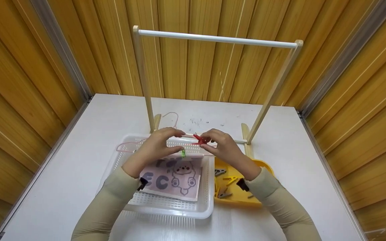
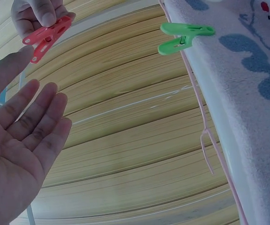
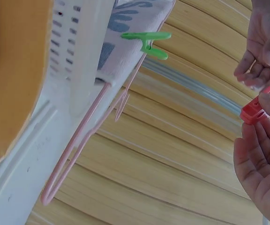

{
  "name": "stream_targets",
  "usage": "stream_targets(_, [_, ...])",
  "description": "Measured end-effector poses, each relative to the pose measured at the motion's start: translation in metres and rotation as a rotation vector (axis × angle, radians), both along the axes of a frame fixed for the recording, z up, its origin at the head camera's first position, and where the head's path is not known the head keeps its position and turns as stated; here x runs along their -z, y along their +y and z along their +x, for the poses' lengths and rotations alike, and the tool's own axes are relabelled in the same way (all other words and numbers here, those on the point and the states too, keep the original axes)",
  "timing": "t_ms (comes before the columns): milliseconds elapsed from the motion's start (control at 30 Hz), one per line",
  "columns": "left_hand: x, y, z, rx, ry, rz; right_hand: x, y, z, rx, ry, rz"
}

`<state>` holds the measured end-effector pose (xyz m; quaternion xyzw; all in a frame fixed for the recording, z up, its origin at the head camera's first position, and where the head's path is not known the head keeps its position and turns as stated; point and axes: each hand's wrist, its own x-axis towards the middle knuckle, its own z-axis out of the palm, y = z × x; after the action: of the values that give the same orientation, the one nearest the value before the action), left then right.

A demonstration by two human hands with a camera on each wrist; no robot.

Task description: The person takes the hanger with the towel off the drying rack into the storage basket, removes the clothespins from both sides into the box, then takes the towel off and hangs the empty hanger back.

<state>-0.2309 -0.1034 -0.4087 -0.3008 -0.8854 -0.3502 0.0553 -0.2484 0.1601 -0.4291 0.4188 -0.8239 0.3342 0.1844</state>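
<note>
My right hand (image 1: 226, 145) pinches a red clothespin (image 1: 199, 140) between thumb and fingers, above the basket. Facing it, my left hand (image 1: 157, 144) holds nothing; its fingers are relaxed and the thumb tip is close to the clothespin in the left wrist view. I cannot tell whether they touch. Below the hands a pink towel (image 1: 163, 180) with grey letters and a cartoon animal hangs over a pink hanger (image 1: 126, 144). A green clothespin (image 2: 185, 37) is clipped on the towel's folded edge by the hanger's bar. The hanger's hook (image 1: 177, 120) points toward the back.
A white perforated basket (image 1: 209, 201) stands under the towel. To its right, a yellow tray (image 1: 243, 201) contains several grey and yellow clothespins (image 1: 231, 180). Behind them rises a wooden rack with a white top rail (image 1: 216, 38). Wood-patterned walls (image 1: 193, 67) surround the white table (image 1: 65, 187).
</note>
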Motion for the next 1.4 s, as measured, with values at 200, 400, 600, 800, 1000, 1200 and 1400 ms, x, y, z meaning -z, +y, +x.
stream_targets(200, [0.005,-0.002,-0.004,0.007,-0.014,-0.022,0.003,0.019,0.000,0.021,-0.070,-0.002])
stream_targets(400, [0.010,-0.004,-0.008,0.012,-0.035,-0.057,0.006,0.045,0.001,0.033,-0.173,0.078])
stream_targets(600, [0.016,-0.003,-0.014,0.007,-0.088,-0.094,0.010,0.071,0.003,0.012,-0.260,0.237])
stream_targets(800, [0.024,0.000,-0.019,-0.013,-0.140,-0.154,0.017,0.084,0.004,0.024,-0.298,0.393])
stream_targets(1000, [0.033,0.007,-0.027,-0.018,-0.162,-0.233,0.026,0.090,0.003,0.102,-0.356,0.523])
stream_targets(1200, [0.038,0.013,-0.029,0.000,-0.161,-0.267,0.042,0.092,0.000,0.139,-0.300,0.602])
stream_targets(1400, [0.044,0.020,-0.031,0.040,-0.134,-0.314,0.058,0.085,-0.004,0.151,-0.277,0.717])
